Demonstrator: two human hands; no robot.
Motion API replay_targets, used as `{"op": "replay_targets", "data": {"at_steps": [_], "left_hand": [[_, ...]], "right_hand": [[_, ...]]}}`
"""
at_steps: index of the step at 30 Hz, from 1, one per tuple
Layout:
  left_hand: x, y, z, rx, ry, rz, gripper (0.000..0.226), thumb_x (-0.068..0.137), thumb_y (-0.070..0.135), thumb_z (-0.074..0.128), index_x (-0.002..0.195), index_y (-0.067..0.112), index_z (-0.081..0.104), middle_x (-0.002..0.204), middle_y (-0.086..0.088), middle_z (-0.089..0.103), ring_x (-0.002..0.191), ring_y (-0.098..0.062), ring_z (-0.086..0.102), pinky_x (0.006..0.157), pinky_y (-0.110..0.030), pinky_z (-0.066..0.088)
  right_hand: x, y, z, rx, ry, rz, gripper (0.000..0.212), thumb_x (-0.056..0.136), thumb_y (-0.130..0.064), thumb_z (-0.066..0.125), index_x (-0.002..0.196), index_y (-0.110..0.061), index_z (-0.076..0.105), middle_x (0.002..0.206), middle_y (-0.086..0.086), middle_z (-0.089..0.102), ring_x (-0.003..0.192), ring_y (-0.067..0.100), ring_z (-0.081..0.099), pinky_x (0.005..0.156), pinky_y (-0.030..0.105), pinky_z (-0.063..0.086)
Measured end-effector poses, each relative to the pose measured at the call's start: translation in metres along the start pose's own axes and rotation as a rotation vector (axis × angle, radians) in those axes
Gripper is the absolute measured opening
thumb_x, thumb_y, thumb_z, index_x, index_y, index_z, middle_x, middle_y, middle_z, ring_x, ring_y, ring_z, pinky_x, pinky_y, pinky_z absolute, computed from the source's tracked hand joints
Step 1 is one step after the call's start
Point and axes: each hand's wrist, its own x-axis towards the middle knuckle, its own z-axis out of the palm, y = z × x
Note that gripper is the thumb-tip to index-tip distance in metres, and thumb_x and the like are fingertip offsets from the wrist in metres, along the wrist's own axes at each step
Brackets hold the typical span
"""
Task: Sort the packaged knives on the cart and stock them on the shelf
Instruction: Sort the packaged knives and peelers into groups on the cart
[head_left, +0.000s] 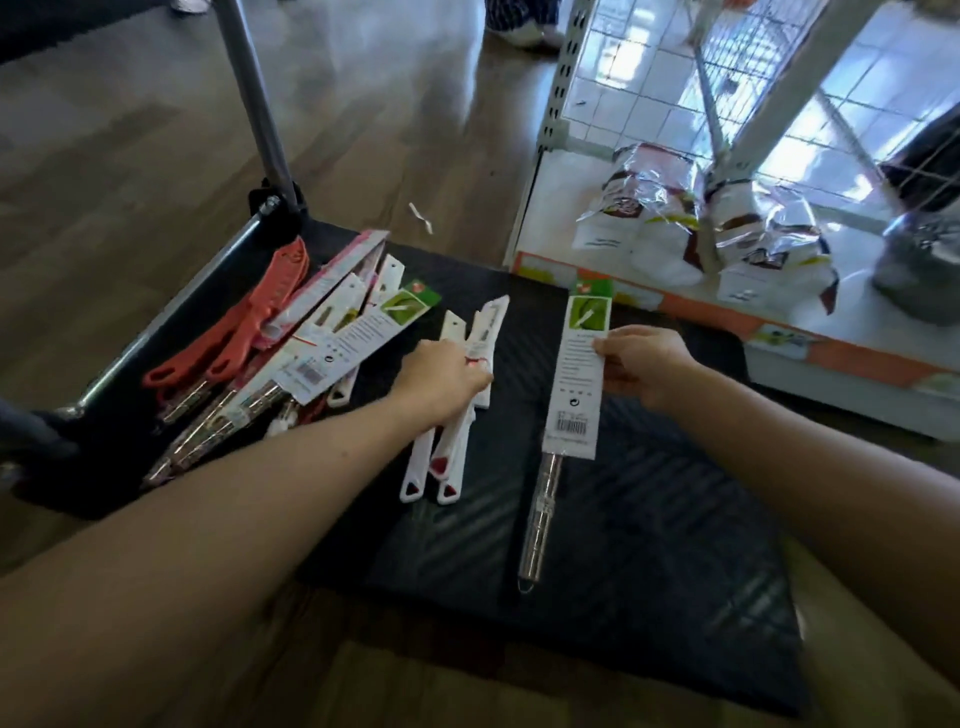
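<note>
A black flat cart (649, 519) lies low on the floor. My right hand (644, 366) pinches the card sleeve of a steel-handled knife (574, 384) with a green label, which lies lengthwise on the cart's middle. My left hand (444, 379) grips a small bunch of white-handled knives (457, 447) with red tips. At the cart's left end lies a mixed pile: orange-red knives (234, 332), more green-label steel knives (332, 343) and pink-carded ones (343, 260).
The cart's grey push handle (249, 98) rises at the back left. A white wire-grid shelf unit (675, 67) stands at the right, its bottom shelf (550, 208) holding shiny bagged goods (701, 228) and a grey pot (919, 265). Wood floor surrounds the cart.
</note>
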Motion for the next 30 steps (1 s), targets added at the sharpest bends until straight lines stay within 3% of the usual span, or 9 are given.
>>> {"op": "replay_targets", "data": {"at_steps": [2,7,13,16,17,19,23,30], "left_hand": [[-0.001,0.004,0.011,0.035,-0.005,-0.011,0.041,0.087,0.035,0.054,0.099,-0.004,0.062,0.109,-0.022,0.062,0.099,-0.037,0.059,0.068,-0.031,0.038],[0.002,0.01,0.017,0.107,0.04,-0.013,0.041,0.087,0.033,0.057,0.106,-0.003,0.06,0.111,-0.02,0.062,0.102,-0.036,0.058,0.069,-0.031,0.037],[0.005,0.006,0.02,0.174,0.074,-0.063,0.048,0.084,0.041,0.06,0.11,0.002,0.054,0.111,-0.017,0.061,0.099,-0.032,0.059,0.065,-0.032,0.038],[0.003,0.003,0.019,0.339,0.076,-0.059,0.058,0.085,0.056,0.05,0.114,0.005,0.051,0.112,-0.015,0.06,0.101,-0.032,0.058,0.066,-0.033,0.037],[0.003,0.002,0.018,0.411,0.087,-0.043,0.062,0.085,0.061,0.044,0.113,0.006,0.052,0.111,-0.014,0.061,0.101,-0.032,0.059,0.066,-0.033,0.037],[0.003,-0.001,0.016,0.498,0.107,-0.013,0.065,0.087,0.065,0.034,0.111,0.008,0.053,0.109,-0.014,0.063,0.099,-0.032,0.06,0.065,-0.033,0.036],[0.004,-0.01,0.011,0.505,0.149,0.074,0.059,0.091,0.061,0.028,0.108,0.01,0.053,0.105,-0.015,0.064,0.097,-0.033,0.061,0.066,-0.034,0.037],[-0.004,-0.027,0.004,0.406,0.206,0.181,0.046,0.094,0.05,0.031,0.101,0.011,0.053,0.101,-0.013,0.065,0.094,-0.033,0.062,0.066,-0.033,0.038]], "right_hand": [[-0.002,0.011,-0.005,-0.016,-0.007,0.0,0.013,0.089,-0.004,0.059,0.079,-0.011,0.053,0.079,0.01,0.063,0.067,0.019,0.063,0.06,0.034,0.055],[0.001,0.024,0.0,-0.033,-0.034,0.017,0.005,0.088,-0.006,0.06,0.086,-0.008,0.057,0.08,0.011,0.065,0.066,0.019,0.064,0.056,0.032,0.054],[0.009,0.021,0.03,-0.003,-0.033,0.062,0.016,0.089,-0.003,0.058,0.076,-0.01,0.053,0.102,0.018,0.066,0.076,0.024,0.066,0.046,0.029,0.051],[0.018,0.018,0.037,-0.119,0.042,0.048,0.014,0.091,-0.003,0.053,0.078,-0.009,0.052,0.109,0.017,0.062,0.087,0.027,0.065,0.063,0.034,0.058],[0.019,0.017,0.038,-0.195,0.05,0.04,0.005,0.091,-0.007,0.053,0.086,-0.007,0.054,0.11,0.016,0.062,0.088,0.026,0.064,0.073,0.037,0.059],[0.02,0.018,0.038,-0.332,0.033,0.02,0.016,0.091,-0.013,0.054,0.105,-0.007,0.056,0.107,0.012,0.059,0.085,0.024,0.059,0.085,0.04,0.056],[0.015,0.019,0.038,-0.488,0.033,-0.086,0.025,0.09,-0.015,0.051,0.113,-0.007,0.058,0.098,0.006,0.053,0.086,0.021,0.054,0.088,0.038,0.054],[0.003,0.008,0.06,-0.491,-0.005,-0.213,0.026,0.09,-0.019,0.054,0.114,-0.011,0.062,0.111,0.008,0.06,0.089,0.018,0.054,0.085,0.032,0.053]]}}
